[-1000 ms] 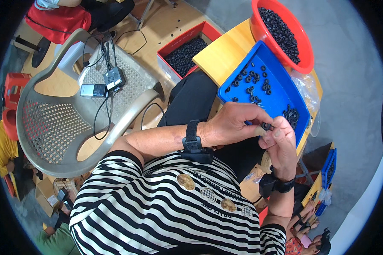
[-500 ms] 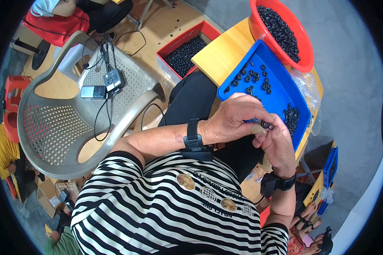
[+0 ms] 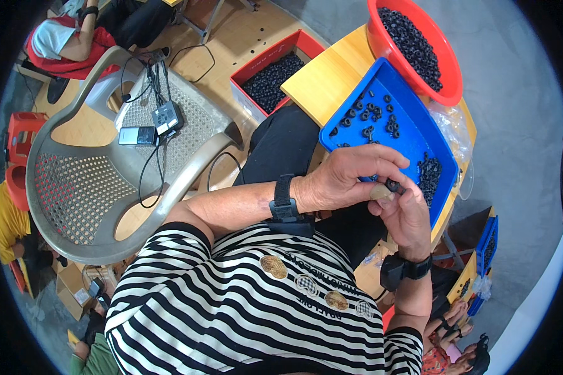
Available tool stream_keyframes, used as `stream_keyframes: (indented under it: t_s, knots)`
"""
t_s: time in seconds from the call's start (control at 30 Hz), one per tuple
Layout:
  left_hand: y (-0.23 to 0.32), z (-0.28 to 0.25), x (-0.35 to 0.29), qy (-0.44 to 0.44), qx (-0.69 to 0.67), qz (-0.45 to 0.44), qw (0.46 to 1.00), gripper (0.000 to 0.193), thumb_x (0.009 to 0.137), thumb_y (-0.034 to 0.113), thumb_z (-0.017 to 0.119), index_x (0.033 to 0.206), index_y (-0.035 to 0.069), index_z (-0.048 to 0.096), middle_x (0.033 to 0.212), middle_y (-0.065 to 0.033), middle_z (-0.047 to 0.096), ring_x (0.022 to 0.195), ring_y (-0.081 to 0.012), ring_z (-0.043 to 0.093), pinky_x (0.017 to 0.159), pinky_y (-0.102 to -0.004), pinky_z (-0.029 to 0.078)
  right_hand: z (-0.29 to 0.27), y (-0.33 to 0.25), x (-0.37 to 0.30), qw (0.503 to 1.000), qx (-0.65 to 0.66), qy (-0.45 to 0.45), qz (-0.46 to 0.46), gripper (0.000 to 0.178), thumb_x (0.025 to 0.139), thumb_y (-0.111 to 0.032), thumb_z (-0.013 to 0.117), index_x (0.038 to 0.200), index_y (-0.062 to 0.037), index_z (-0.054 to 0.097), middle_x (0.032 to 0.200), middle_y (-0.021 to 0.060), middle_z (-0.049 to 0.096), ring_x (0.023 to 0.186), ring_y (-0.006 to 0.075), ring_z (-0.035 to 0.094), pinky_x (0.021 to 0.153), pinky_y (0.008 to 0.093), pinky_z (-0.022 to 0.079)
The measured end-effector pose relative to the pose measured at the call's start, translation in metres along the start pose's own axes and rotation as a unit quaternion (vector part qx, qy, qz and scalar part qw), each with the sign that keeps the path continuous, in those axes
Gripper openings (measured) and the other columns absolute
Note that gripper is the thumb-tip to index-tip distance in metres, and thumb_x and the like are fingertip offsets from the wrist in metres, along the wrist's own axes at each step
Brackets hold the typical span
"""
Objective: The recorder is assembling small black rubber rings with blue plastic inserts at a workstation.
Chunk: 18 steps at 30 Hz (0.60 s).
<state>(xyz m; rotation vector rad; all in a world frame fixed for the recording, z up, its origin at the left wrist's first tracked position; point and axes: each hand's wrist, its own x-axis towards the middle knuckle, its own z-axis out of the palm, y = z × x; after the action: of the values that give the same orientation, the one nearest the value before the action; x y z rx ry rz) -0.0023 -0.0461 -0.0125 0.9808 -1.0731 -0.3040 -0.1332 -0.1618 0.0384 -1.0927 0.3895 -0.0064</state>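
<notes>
My left hand [image 3: 347, 174] and my right hand [image 3: 406, 219] meet over the near edge of a blue tray [image 3: 419, 128]. Between their fingertips is a small black ring-shaped part [image 3: 392, 185], which the fingers of both hands pinch and partly hide. A tan fingertip cover [image 3: 380, 192] shows beside the part; whose finger wears it is hard to make out. Loose black rings [image 3: 374, 112] lie scattered in the tray's far half. A pile of small black pieces [image 3: 428, 178] sits along its right side.
A red basin [image 3: 447, 87] full of black rings stands on the yellow table [image 3: 322, 87] behind the tray. Left of the table is a red box [image 3: 238, 78] of black parts. A grey chair [image 3: 75, 244] holds small devices and cables. Other people work at the edges.
My left hand's fingers have lifted and spread slightly, and the black ring has turned between the fingertips. My right hand has shifted a little. A person at the upper left has moved an arm.
</notes>
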Motion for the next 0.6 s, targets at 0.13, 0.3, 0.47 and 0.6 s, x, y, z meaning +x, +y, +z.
stream_keyframes:
  t_s: [0.13, 0.3, 0.47, 0.6]
  knots:
    - [0.013, -0.007, 0.004, -0.023, 0.003, -0.039, 0.999, 0.032, 0.07, 0.007, 0.071, 0.102, 0.012, 0.066, 0.103, -0.005, 0.063, 0.09, -0.0191, 0.062, 0.076, -0.0291, 0.051, 0.002, -0.002, -0.001, 1.0, -0.012, 0.019, -0.01, 0.058, 0.081, -0.041, 0.067, 0.117, 0.0004, 0.05, 0.104, 0.0044, 0.052, 0.082, 0.0135, 0.053, 0.065, 0.0296, 0.041]
    - [0.007, -0.007, 0.004, -0.065, 0.068, 0.009, 0.996, 0.034, 0.071, 0.011, 0.072, 0.104, 0.007, 0.064, 0.107, -0.0092, 0.063, 0.097, -0.0252, 0.062, 0.082, -0.0325, 0.05, -0.002, -0.003, -0.001, 1.0, -0.014, -0.011, -0.007, 0.06, 0.08, -0.041, 0.068, 0.119, -0.0001, 0.048, 0.1, 0.0032, 0.053, 0.075, 0.0087, 0.048, 0.06, 0.0261, 0.039]
    - [0.008, 0.006, 0.005, 0.018, 0.101, 0.092, 0.99, 0.032, 0.069, 0.017, 0.072, 0.099, 0.008, 0.064, 0.099, -0.0056, 0.065, 0.092, -0.0241, 0.062, 0.079, -0.0331, 0.051, 0.006, 0.001, -0.003, 0.999, 0.02, -0.027, -0.016, 0.06, 0.082, -0.042, 0.066, 0.121, -0.0012, 0.046, 0.087, -0.0011, 0.051, 0.067, 0.0047, 0.041, 0.054, 0.0226, 0.035]
    - [0.01, 0.012, 0.007, 0.042, 0.12, 0.113, 0.985, 0.032, 0.067, 0.014, 0.072, 0.097, 0.007, 0.064, 0.098, -0.0051, 0.065, 0.093, -0.0244, 0.062, 0.079, -0.0332, 0.051, 0.021, 0.005, -0.004, 0.996, 0.051, 0.047, -0.061, 0.061, 0.079, -0.042, 0.069, 0.12, -0.0031, 0.047, 0.079, -0.002, 0.051, 0.064, 0.0054, 0.046, 0.053, 0.0213, 0.036]
